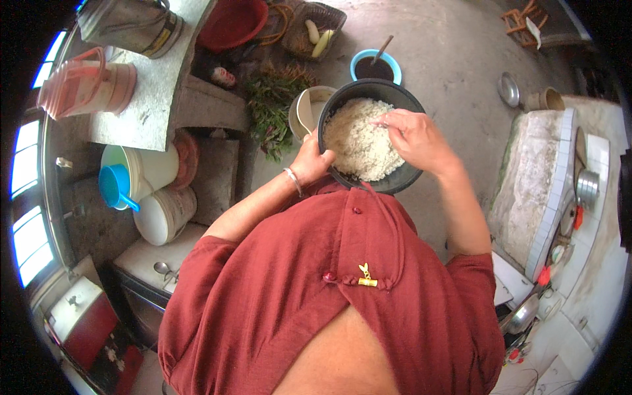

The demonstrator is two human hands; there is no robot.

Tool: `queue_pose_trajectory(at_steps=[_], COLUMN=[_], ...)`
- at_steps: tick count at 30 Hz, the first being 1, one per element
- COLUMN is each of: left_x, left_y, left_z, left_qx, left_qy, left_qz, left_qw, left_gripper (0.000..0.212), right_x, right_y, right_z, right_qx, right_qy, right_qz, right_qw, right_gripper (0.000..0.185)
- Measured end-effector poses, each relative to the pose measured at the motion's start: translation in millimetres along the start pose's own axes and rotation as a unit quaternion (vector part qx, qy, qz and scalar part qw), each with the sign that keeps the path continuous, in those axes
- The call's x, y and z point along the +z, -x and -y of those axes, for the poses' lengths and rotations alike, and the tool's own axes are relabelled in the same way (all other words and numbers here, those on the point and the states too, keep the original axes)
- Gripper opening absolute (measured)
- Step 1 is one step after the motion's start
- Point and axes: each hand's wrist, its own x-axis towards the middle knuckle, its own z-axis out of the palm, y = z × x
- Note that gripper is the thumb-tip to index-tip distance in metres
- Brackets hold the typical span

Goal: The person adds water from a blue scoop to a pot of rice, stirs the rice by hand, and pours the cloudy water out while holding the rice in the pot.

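A dark round pot point(414, 102) is held close against the front of my red shirt. Off-white grain that looks like cooked rice point(368, 140) covers much of its inside. My left hand point(313, 159) grips the pot's left rim, thumb on the inside. The thin handle of a white ladle point(305, 111) rises from the same hand, its head over a pale bucket point(322, 96). Over the rice, at the pot's right side, is my right hand point(412, 136). Its fingertips are bunched together at the grain; whether they pinch any is too small to tell.
Beyond the pot, a blue basin point(354, 60) of dark liquid with a stick in it stands on the floor. Leafy greens point(269, 106) lie left of the bucket. A concrete counter point(143, 98) runs along the left, a tiled stove ledge point(550, 197) along the right.
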Motion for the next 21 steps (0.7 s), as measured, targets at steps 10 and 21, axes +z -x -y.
queue_pose_trajectory(at_steps=[10,21], left_x=[0.3,1.5], left_y=[-3.5,-9.7], left_z=[-0.5,-1.8], left_qx=[-0.043,0.002], left_qy=[0.033,-0.009], left_qz=[0.050,0.051], left_qw=[0.997,0.999], left_gripper=[0.055,0.051], right_x=[31.8,92.9], right_y=[0.1,-44.1], right_z=[-38.6,-45.2], right_qx=[-0.035,-0.077], right_qy=[0.105,0.404], right_qz=[0.056,0.025], right_qw=[0.992,0.911], right_gripper=[0.029,0.017])
